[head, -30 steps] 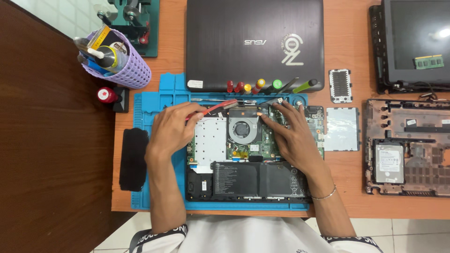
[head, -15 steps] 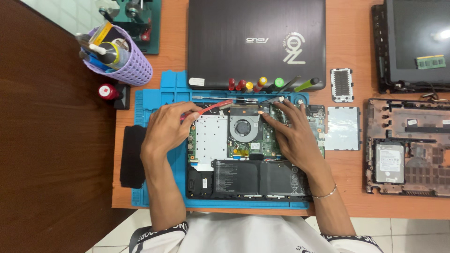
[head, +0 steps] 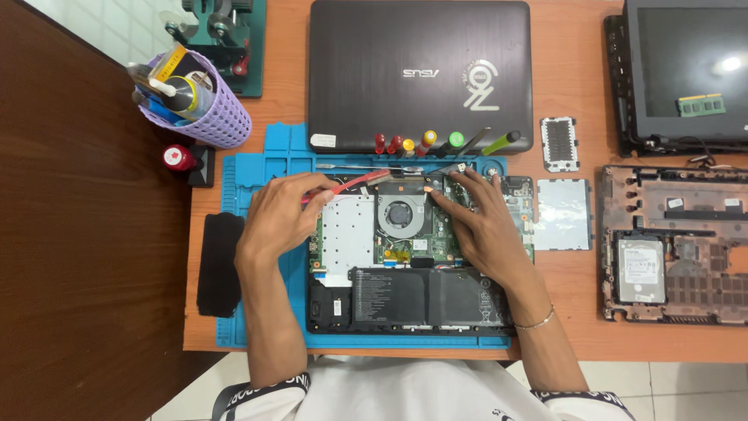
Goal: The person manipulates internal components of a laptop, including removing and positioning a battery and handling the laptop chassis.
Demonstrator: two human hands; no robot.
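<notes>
- Purple mesh tool holder (head: 204, 117) is stood at the bench's far-left corner; red-capped bottle (head: 178, 157) just in front of it.
- Black pad (head: 219, 263) is laid along the left edge, beside the blue repair mat (head: 257, 175).
- Left hand (head: 278, 218) is closed around a red-handled screwdriver (head: 348, 185); shaft is angled right, tip is set near the fan's top edge.
- Opened laptop base (head: 405, 304) is laid on the mat at the near-centre edge: heat shield (head: 348, 234) left, cooling fan (head: 400, 217) centre, battery (head: 425, 296) along the front.
- Right hand (head: 481, 226) is pressed flat on the motherboard (head: 444, 248) right of the fan, fingers spread, nothing clamped.
- Closed dark laptop (head: 421, 74) is placed at the far-centre edge; row of coloured-handle screwdrivers (head: 428, 143) is lined up against its front.
- Small vented cover (head: 559, 143) and metal plate (head: 562, 214) are laid right of the mat.
- Stripped laptop chassis (head: 686, 242) with hard drive (head: 642, 270) is set at the right edge; screen assembly (head: 686, 70) behind it.
</notes>
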